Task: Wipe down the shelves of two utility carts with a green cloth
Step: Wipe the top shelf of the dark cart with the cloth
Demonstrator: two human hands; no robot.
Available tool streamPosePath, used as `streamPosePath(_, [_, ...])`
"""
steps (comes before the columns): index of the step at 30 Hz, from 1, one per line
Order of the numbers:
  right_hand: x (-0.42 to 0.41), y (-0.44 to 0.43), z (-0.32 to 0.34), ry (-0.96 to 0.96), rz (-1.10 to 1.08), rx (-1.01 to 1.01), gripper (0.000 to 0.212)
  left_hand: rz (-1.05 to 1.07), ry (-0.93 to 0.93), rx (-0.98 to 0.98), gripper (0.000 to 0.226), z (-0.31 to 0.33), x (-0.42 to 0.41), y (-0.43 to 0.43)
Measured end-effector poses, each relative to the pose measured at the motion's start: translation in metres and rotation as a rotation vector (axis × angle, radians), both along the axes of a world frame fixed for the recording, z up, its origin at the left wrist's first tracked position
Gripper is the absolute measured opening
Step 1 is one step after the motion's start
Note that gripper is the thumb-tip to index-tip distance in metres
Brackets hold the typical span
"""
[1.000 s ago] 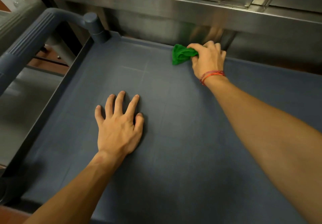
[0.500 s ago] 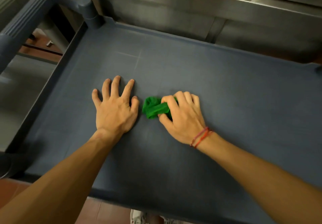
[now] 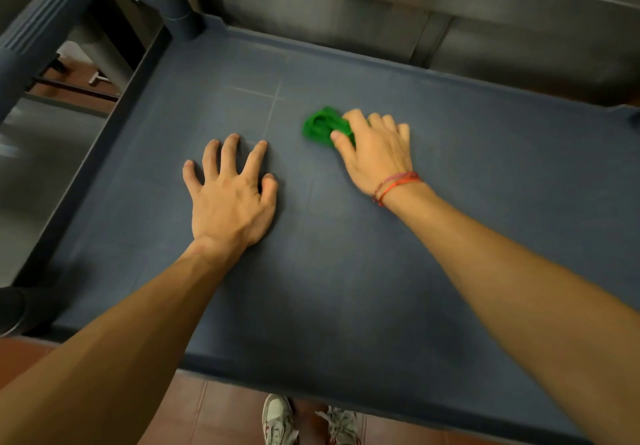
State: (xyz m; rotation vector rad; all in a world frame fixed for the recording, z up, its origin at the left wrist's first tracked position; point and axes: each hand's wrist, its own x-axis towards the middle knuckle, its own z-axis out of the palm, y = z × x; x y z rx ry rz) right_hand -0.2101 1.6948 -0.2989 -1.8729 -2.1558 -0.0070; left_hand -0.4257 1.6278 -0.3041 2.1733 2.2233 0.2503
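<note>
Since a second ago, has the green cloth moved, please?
Yes: the green cloth came nearer, from the shelf's far rim to just this side of the cross mark.

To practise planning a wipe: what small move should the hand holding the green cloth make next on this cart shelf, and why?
Probably sweep the green cloth rightward along the shelf. The right hand grips it near the middle; the left hand rests palm-down to its left, blocking that way, while bare surface stretches rightward.
</note>
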Motion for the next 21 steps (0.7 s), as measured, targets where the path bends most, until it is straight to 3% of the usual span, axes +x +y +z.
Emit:
streamPosePath(9, [-0.029, -0.197, 0.019, 0.112, 0.352, -0.155, 0.031, -0.016, -0.026, -0.009, 0.049, 0.003, 0.0, 0.0])
streamPosePath(13, [-0.019, -0.202, 0.016, 0.106, 0.48, -0.104, 0.03, -0.025, -0.027, -0.005, 0.048, 0.003, -0.001, 0.0])
streamPosePath(21, [-0.018, -0.129, 0.004, 0.1, 0.101, -0.014, 0.036, -0.019, -0.029, 0.003, 0.05, -0.001, -0.002, 0.001])
